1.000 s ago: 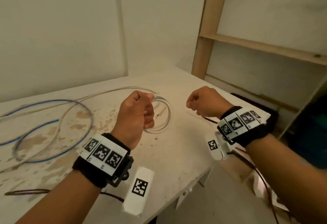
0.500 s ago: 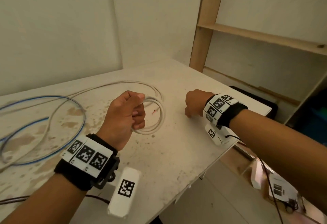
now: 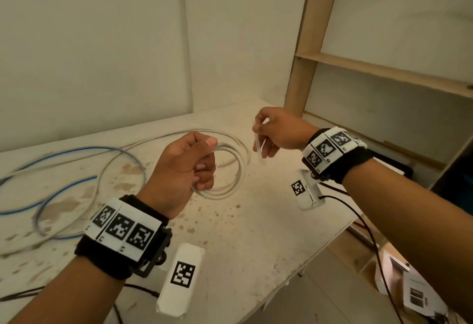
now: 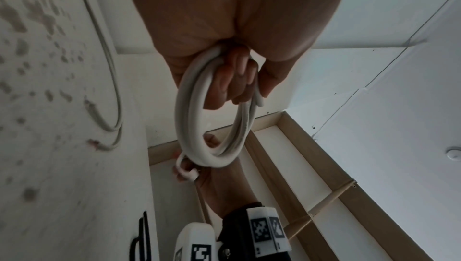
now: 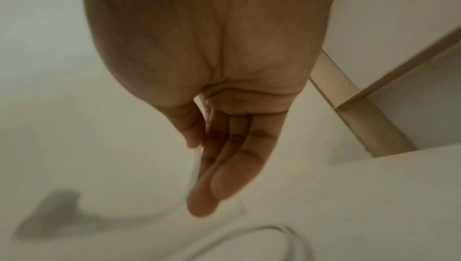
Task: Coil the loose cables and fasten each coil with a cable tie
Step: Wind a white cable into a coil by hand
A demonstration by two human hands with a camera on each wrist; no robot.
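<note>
My left hand [image 3: 197, 162] grips a coil of white cable [image 3: 235, 167], held just above the stained table [image 3: 256, 234]. In the left wrist view my fingers [image 4: 237, 80] are curled through the coil [image 4: 189, 119]. My right hand [image 3: 266, 134] is raised to the right of the coil and pinches a thin white cable tie [image 3: 258, 142] between thumb and fingers. The right wrist view is blurred; the tie [image 5: 195, 164] shows as a pale strip beside the fingers [image 5: 224, 166]. The rest of the white cable [image 3: 107, 175] trails left over the table.
A blue-striped cable [image 3: 51, 195] lies in loose loops on the left of the table. A wooden shelf frame [image 3: 304, 55] stands at the back right. The table's front-right edge [image 3: 320, 247] drops to the floor, where boxes [image 3: 414, 295] and a black wire [image 3: 376, 247] lie.
My right hand rose from the table's right side and now holds a cable tie near the coil. The left hand kept its grip on the coil, lifting slightly.
</note>
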